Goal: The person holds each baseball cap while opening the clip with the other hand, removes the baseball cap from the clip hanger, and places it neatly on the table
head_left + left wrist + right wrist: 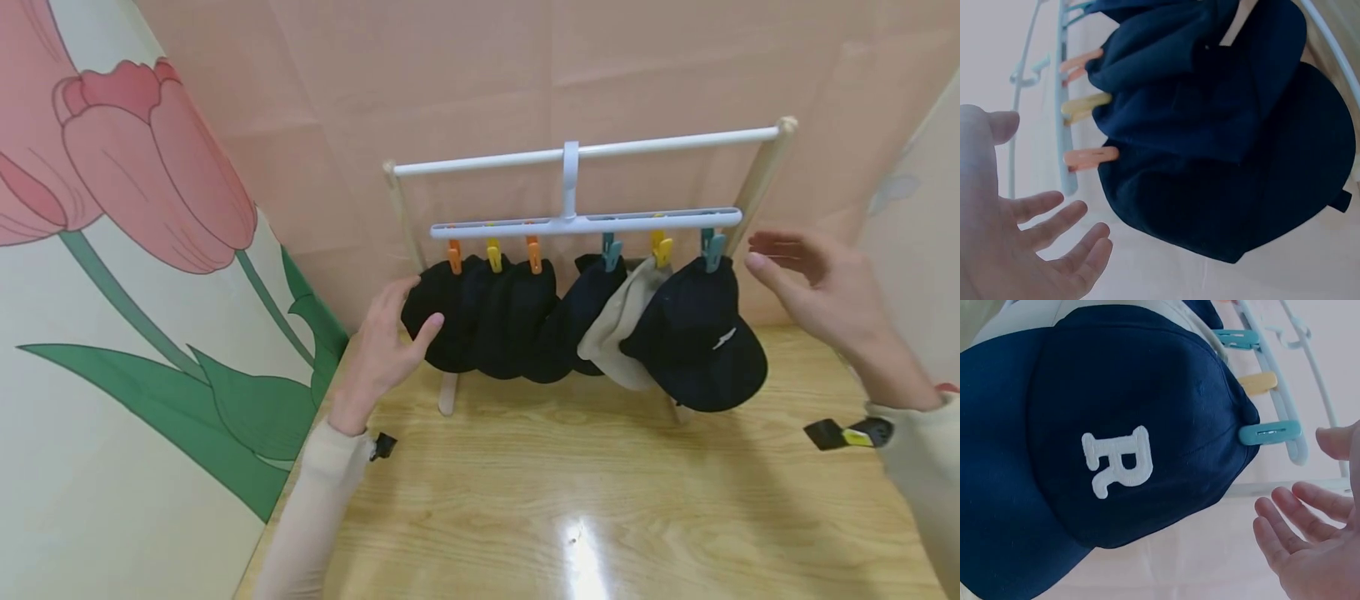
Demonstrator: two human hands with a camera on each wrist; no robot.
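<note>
Several caps hang in a row by clips from a white clip hanger [510, 227]. My left hand [382, 342] is beside the leftmost dark cap [438, 333], thumb spread from the fingers and nothing in its grasp. An orange clip [1091, 157] grips that cap's edge in the left wrist view. At the other end, my right hand [836, 287] is to the right of a navy cap [690, 333] with a white letter R [1119, 462] on its front. Its fingers are loosely bent, holding nothing. A teal clip [1270, 432] pinches this cap; a beige cap [622, 329] hangs just left of it.
The hanger hooks over the white top bar [675, 144] of a small rack with wooden side posts [761, 183]. The rack stands on a wood-grain table [480, 492] before a pink cloth backdrop [450, 75]. A tulip-painted panel [150, 333] borders the left side.
</note>
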